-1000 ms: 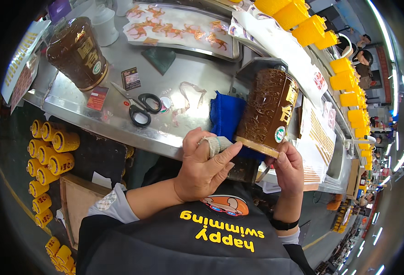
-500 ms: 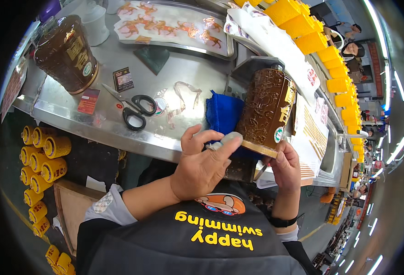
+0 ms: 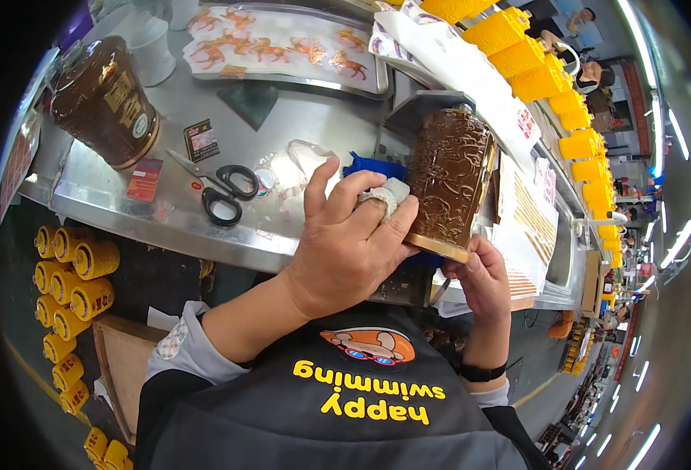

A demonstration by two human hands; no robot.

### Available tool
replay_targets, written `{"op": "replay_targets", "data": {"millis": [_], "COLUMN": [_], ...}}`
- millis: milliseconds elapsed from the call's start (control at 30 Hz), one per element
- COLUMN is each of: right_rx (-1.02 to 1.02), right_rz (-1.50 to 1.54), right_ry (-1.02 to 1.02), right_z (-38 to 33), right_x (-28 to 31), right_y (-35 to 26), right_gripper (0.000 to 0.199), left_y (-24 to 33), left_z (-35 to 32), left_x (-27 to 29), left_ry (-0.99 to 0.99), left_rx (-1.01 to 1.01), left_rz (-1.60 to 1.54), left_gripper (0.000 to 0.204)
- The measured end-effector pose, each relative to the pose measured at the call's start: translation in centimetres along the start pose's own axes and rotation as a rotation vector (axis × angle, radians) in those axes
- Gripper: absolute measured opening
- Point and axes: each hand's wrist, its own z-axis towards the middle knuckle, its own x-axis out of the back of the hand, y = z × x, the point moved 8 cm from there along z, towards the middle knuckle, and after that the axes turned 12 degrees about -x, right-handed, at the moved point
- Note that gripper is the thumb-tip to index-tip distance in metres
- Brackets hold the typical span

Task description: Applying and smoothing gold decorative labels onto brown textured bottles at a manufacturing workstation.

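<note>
A brown embossed jar (image 3: 451, 176) with a gold band at its near end leans over a blue cloth (image 3: 375, 167) on the metal bench. My right hand (image 3: 482, 278) grips its gold-rimmed end between thumb and fingers. Pinched in my left hand (image 3: 341, 254) is a small pale wad of cloth (image 3: 392, 197), close beside the jar's lower left side. Whether the wad touches the jar I cannot tell. Left of my left hand lie black-handled scissors (image 3: 224, 192), a red card (image 3: 144, 180) and a dark printed card (image 3: 201, 141).
A second brown jar (image 3: 106, 106) stands at the left of the metal bench (image 3: 87, 192). At the back is a tray (image 3: 388, 82) of orange animal-shaped pieces. Yellow jars (image 3: 537, 82) line the right; more yellow jars (image 3: 92, 298) stand lower left. A sheet with gold strips (image 3: 527, 223) lies right.
The brown jar has turned, so its gold lettering and round green-and-white sticker have rotated out of sight. My left hand has tilted upward, showing more of the pale wad.
</note>
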Motion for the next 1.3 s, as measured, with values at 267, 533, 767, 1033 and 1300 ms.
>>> {"op": "replay_targets", "data": {"millis": [267, 533, 767, 1033, 1300], "right_rx": [-0.070, 0.413, 0.605, 0.664, 0.699], "right_rz": [-0.232, -0.843, -1.033, -1.117, -0.921], "right_ry": [0.043, 0.488, 0.389, 0.432, 0.404], "right_z": [-0.3, -2.6, -2.8, -2.7, -2.2], "right_x": [1.4, 0.2, -5.2, -7.6, -6.4], "right_y": [-0.8, -7.1, -8.0, -8.8, -8.1], "right_gripper": [0.033, 0.038, 0.050, 0.047, 0.027], "left_y": [-2.3, -2.7, -2.6, -1.8, -2.6], "left_z": [-1.0, -1.8, -1.7, -0.9, -1.7], "left_x": [-2.1, -3.7, -4.0, -3.4, -4.3], "left_ry": [0.008, 0.013, 0.043, 0.044, 0.043], "left_rx": [0.304, 0.455, 0.464, 0.439, 0.512], "left_rz": [-0.628, -0.819, -0.783, -0.601, -0.834], "left_gripper": [0.057, 0.060, 0.061, 0.065, 0.066]}}
